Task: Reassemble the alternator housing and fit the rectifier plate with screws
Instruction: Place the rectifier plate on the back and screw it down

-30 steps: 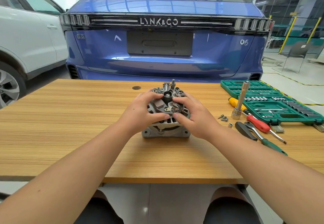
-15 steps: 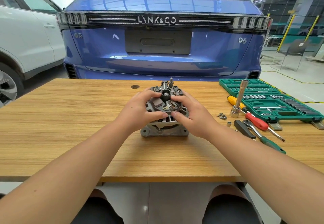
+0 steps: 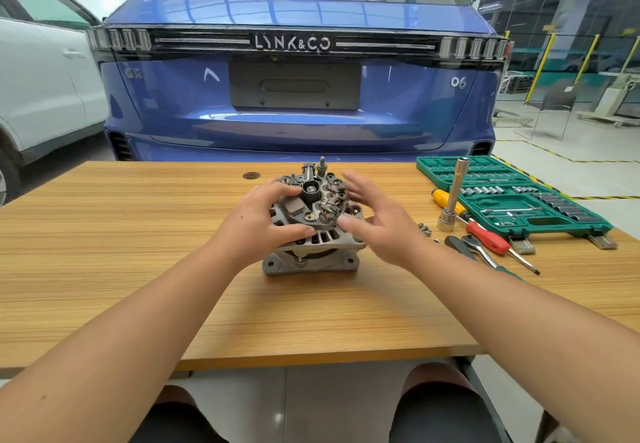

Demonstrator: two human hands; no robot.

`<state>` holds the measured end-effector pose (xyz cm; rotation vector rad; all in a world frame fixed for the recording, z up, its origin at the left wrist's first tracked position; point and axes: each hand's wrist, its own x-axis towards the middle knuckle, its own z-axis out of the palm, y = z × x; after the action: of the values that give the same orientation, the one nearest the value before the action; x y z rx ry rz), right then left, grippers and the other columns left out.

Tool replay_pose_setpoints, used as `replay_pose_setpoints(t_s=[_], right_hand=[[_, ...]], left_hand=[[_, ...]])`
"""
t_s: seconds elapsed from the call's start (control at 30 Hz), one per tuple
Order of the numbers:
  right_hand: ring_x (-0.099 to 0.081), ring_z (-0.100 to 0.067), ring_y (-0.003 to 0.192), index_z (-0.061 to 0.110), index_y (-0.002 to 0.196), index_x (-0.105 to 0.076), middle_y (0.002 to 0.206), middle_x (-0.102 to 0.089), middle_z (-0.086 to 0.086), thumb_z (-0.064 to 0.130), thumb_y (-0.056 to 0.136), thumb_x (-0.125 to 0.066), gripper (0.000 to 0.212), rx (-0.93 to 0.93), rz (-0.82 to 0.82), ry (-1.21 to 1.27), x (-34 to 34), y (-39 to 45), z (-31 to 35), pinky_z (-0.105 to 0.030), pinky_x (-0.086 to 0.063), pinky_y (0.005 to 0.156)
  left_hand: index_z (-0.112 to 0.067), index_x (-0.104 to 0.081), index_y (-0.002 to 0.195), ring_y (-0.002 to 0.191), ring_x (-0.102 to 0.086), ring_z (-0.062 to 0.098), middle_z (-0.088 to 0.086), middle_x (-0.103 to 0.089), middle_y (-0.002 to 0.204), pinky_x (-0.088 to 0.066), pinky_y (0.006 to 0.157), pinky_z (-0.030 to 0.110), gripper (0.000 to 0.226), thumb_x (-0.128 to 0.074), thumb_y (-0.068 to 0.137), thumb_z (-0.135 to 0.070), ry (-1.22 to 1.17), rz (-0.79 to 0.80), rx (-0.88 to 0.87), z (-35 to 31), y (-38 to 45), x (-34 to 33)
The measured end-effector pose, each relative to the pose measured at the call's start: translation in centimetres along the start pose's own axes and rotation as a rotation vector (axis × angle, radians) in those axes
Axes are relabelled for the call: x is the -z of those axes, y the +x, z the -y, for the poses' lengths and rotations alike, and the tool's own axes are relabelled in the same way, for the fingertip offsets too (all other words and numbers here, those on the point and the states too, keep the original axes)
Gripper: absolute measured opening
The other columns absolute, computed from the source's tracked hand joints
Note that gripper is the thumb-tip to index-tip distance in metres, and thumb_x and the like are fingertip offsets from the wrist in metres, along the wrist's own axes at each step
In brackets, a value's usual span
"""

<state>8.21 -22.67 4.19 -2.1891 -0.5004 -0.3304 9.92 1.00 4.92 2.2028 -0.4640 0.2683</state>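
1. Two hands are at the alternator (image 3: pixel 313 231), which stands near the middle of the wooden surface (image 3: pixel 104 252) on its mounting lugs, rectifier side up.
2. Left hand (image 3: pixel 258 226) grips the housing from the left: fingers curled over the top edge, thumb pressed against the ribbed side.
3. Right hand (image 3: pixel 379 221) is blurred, its fingers spread and relaxed; it holds nothing and sits just beside the alternator's right flank, whether touching I cannot tell.
4. On top lies the rectifier plate (image 3: pixel 332 202), a brownish cluster beside the black central hub. Whether any screws already hold it cannot be made out.
5. Judged from this, the step in hand is seating the plate on the housing, before screws go in.
6. Loose screws (image 3: pixel 425 229) lie on the surface to the right, near an upright socket extension (image 3: pixel 452 195), two screwdrivers (image 3: pixel 479 226) and an open green socket case (image 3: pixel 512 196).
7. Next move likely calls for the free right hand to fetch a screw while the left steadies the housing, then start it by fingertip so the thread catches straight.
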Motion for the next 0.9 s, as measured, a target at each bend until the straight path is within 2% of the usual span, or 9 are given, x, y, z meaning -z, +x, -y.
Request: replay_pose_setpoints(t_s=[0.1,0.17,0.2,0.3,0.37,0.5,0.57,0.73,0.9], right_hand=[[-0.067,-0.012,0.104,0.035,0.136,-0.050,0.118,-0.066,0.013,0.041,0.093,-0.051,0.043,-0.131,-0.220,0.127,2.3,1.1,-0.7,-0.033,-0.059,0.081],[-0.068,-0.019,0.094,0.026,0.113,-0.063,0.100,-0.070,0.008,0.025,0.098,-0.050,0.020,-0.271,-0.358,-0.033,4.5,2.4,-1.7,-0.041,-0.059,0.078],[-0.067,-0.021,0.092,0.023,0.106,-0.066,0.098,-0.071,0.003,0.019,0.097,-0.050,0.019,-0.360,-0.355,-0.156,5.6,2.9,-2.5,-0.044,-0.058,0.080],[-0.063,-0.025,0.092,0.012,0.108,-0.071,0.102,-0.069,-0.008,0.011,0.097,-0.050,0.024,-0.611,-0.046,-0.555,7.5,3.3,-4.7,-0.038,-0.056,0.078],[-0.063,-0.026,0.092,0.009,0.112,-0.072,0.102,-0.068,-0.009,0.008,0.096,-0.052,0.025,-0.675,0.088,-0.723,7.8,2.7,-5.6,-0.035,-0.055,0.077],[-0.065,-0.028,0.092,0.007,0.111,-0.070,0.105,-0.067,-0.013,0.008,0.095,-0.053,0.023,-0.721,0.152,-0.838,7.8,2.1,-6.7,-0.039,-0.061,0.083],[-0.065,-0.029,0.094,0.007,0.113,-0.069,0.108,-0.067,-0.014,0.010,0.096,-0.054,0.023,-0.733,0.181,-0.856,7.8,2.0,-6.8,-0.040,-0.061,0.085],[-0.060,-0.033,0.115,0.008,0.131,-0.062,0.125,-0.061,-0.015,0.012,0.103,-0.046,0.033,-0.735,0.302,-0.925,7.4,2.2,-6.5,-0.043,-0.055,0.097],[-0.062,-0.030,0.106,0.007,0.126,-0.064,0.118,-0.064,-0.015,0.019,0.102,-0.052,0.029,-0.731,0.277,-0.893,7.2,2.1,-7.1,-0.042,-0.057,0.093]], left_hand=[[-0.055,-0.052,0.121,0.127,-0.049,0.011,-0.023,-0.041,0.142,-0.043,0.112,0.042,0.064,-0.090,0.071,-0.045,0.011,0.011,0.012,-0.1,0.0,0.0],[-0.056,-0.051,0.120,0.134,-0.049,0.017,-0.013,-0.042,0.154,-0.042,0.114,0.047,0.063,-0.090,0.071,-0.045,0.013,0.013,0.017,-0.1,-0.1,0.0],[-0.056,-0.051,0.120,0.137,-0.047,0.019,-0.010,-0.040,0.157,-0.041,0.115,0.048,0.063,-0.090,0.071,-0.045,0.013,0.007,0.016,-0.2,-0.1,0.0],[-0.055,-0.052,0.120,0.142,-0.042,0.019,-0.009,-0.033,0.162,-0.037,0.118,0.047,0.063,-0.090,0.071,-0.044,0.005,-0.006,0.012,-0.2,-0.3,0.0],[-0.056,-0.051,0.119,0.143,-0.041,0.018,-0.012,-0.035,0.159,-0.036,0.118,0.046,0.063,-0.090,0.071,-0.045,-0.001,-0.002,0.016,-0.2,-0.3,-0.1],[-0.057,-0.051,0.119,0.143,-0.040,0.016,-0.013,-0.035,0.158,-0.034,0.117,0.039,0.063,-0.090,0.071,-0.045,-0.005,-0.008,0.015,0.0,-0.2,-0.1],[-0.057,-0.051,0.120,0.144,-0.038,0.017,-0.010,-0.034,0.161,-0.034,0.118,0.040,0.063,-0.090,0.071,-0.045,0.002,-0.013,0.008,0.0,-0.2,-0.1],[-0.058,-0.051,0.118,0.146,-0.037,0.017,-0.010,-0.032,0.162,-0.033,0.120,0.045,0.063,-0.090,0.071,-0.045,-0.002,-0.007,0.010,-0.2,-0.2,-0.2],[-0.060,-0.050,0.118,0.146,-0.035,0.016,-0.011,-0.032,0.161,-0.032,0.121,0.045,0.064,-0.090,0.070,-0.045,-0.008,-0.009,0.002,-0.1,-0.2,-0.2]])
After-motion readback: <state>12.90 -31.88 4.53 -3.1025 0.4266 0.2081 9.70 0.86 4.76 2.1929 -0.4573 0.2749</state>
